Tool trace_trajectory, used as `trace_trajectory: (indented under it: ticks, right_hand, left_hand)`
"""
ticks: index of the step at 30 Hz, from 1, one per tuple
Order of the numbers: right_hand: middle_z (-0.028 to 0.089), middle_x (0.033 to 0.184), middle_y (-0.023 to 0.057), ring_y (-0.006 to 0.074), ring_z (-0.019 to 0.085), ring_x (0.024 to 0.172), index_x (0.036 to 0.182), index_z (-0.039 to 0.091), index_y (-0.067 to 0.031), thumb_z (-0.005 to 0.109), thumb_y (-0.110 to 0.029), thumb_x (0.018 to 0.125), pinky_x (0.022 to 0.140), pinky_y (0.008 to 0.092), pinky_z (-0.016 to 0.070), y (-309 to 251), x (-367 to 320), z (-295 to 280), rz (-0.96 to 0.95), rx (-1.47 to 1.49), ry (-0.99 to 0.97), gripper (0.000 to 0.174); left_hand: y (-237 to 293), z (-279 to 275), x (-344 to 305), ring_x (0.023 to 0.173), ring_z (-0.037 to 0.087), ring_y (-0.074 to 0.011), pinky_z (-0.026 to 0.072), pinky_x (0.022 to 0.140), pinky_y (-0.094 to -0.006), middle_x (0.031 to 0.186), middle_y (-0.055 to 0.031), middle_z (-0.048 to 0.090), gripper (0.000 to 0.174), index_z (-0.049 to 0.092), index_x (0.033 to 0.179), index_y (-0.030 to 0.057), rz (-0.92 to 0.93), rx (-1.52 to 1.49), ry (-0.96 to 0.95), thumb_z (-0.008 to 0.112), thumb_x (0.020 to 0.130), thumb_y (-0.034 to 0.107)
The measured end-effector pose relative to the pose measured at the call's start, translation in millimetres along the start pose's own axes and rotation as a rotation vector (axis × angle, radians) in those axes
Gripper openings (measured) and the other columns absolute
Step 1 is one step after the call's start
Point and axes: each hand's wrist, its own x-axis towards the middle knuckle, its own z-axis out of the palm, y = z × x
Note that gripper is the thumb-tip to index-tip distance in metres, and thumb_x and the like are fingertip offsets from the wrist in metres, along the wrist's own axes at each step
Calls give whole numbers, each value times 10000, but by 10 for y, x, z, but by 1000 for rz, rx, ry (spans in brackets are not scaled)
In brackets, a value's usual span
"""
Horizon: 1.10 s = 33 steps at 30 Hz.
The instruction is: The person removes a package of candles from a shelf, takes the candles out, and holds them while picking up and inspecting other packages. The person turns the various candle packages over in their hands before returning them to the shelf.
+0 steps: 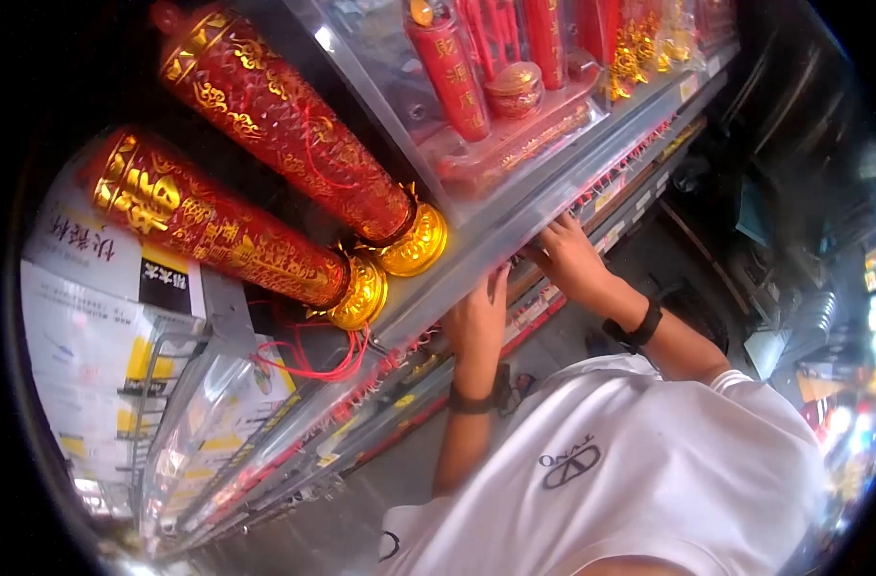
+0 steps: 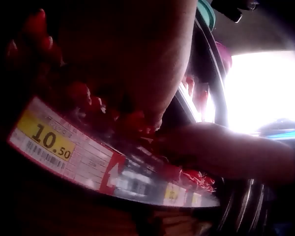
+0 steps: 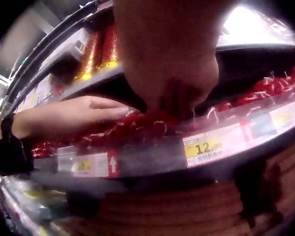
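Both hands reach in under a shelf, over a row of red candles (image 3: 273,87) with white wick-like ends. My left hand (image 1: 476,317) lies along the row; in the right wrist view its fingers (image 3: 101,109) are fairly straight, tips over the red candles. Farther right, my right hand (image 1: 577,261) reaches into the same row with its fingers pointing down. In the right wrist view that hand (image 3: 172,59) is dark at the fingertips, so I cannot tell whether it pinches a candle. The left wrist view is mostly in shadow.
A transparent shelf lip carries price labels, including a 12.00 label (image 3: 204,148) and a 10.50 label (image 2: 49,137). Above stand large red-and-gold candles (image 1: 294,134) with gold bases and a boxed red candle set (image 1: 515,115). White cartons (image 1: 93,326) fill the left side.
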Motion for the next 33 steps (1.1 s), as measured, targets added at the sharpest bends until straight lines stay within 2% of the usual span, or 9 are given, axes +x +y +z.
trace_trajectory:
  ticks: [7, 10, 13, 16, 22, 25, 28, 31, 33]
  right_hand:
    - [646, 1186, 222, 437, 529, 1191, 1219, 603, -12, 674, -65, 845, 1019, 483, 435, 454, 65, 110, -158, 83, -64, 385]
    - [597, 1282, 223, 461, 509, 1214, 1244, 619, -36, 706, -84, 848, 1059, 495, 416, 571, 85, 156, -106, 153, -126, 409]
    - [623, 1228, 241, 463, 527, 1189, 1231, 604, -4, 636, -48, 807, 1017, 506, 438, 541, 115, 42, -162, 211, -66, 427]
    - [614, 1237, 252, 468, 524, 1195, 1235, 601, 7, 622, -55, 802, 1015, 521, 437, 560, 146, 39, -164, 220, -87, 439]
    - [619, 1215, 248, 455, 538, 1167, 1211, 607, 8, 635, -80, 793, 999, 507, 448, 685, 169, 109, -250, 179, -110, 428]
    - [610, 1214, 214, 420, 541, 1152, 1185, 617, -13, 658, -85, 787, 1006, 477, 448, 651, 105, -155, -219, 158, -129, 406]
    - [589, 1233, 184, 391, 527, 1171, 1164, 637, -52, 701, -62, 788, 1018, 466, 448, 694, 34, -347, -142, 123, 12, 381]
    - [563, 1245, 166, 372, 499, 1178, 1154, 615, -39, 724, -128, 739, 1027, 441, 431, 899, -43, -358, -71, -61, 57, 438]
    - [555, 1245, 174, 371, 497, 1187, 1172, 603, -40, 749, -139, 717, 1028, 448, 428, 980, -80, -385, -18, -100, 69, 488]
  left_hand:
    - [19, 206, 5, 1094, 633, -398, 470, 950, -513, 1179, -180, 697, 363, 719, 1182, 99, -76, 100, 74, 660, 953, 374]
    - [57, 282, 23, 1130, 613, -413, 438, 994, -534, 1188, -183, 695, 406, 715, 1187, 95, -80, 145, 156, 674, 934, 410]
    - [215, 241, 26, 1151, 603, -424, 399, 1044, -556, 1199, -186, 693, 459, 717, 1184, 85, -111, 208, 131, 687, 913, 454]
    - [382, 151, 40, 1157, 605, -419, 367, 1081, -565, 1208, -190, 692, 504, 716, 1188, 77, -276, 176, -55, 698, 894, 486]
    - [281, 304, 32, 1167, 605, -411, 355, 1095, -559, 1208, -201, 689, 506, 717, 1186, 70, -226, 307, 22, 705, 889, 480]
    - [397, 226, 68, 1161, 601, -417, 365, 1084, -556, 1204, -203, 689, 503, 713, 1188, 63, -333, 243, -64, 711, 888, 467]
    - [472, 230, 84, 1138, 603, -427, 388, 1056, -547, 1181, -213, 689, 492, 711, 1182, 56, -329, 315, -35, 714, 889, 451]
    - [520, 323, 99, 1130, 597, -434, 399, 1038, -538, 1172, -227, 684, 492, 702, 1186, 41, -259, 299, 133, 708, 896, 438]
    - [581, 385, 143, 1136, 593, -432, 400, 1040, -530, 1188, -231, 677, 481, 694, 1197, 33, -274, 269, 67, 699, 906, 416]
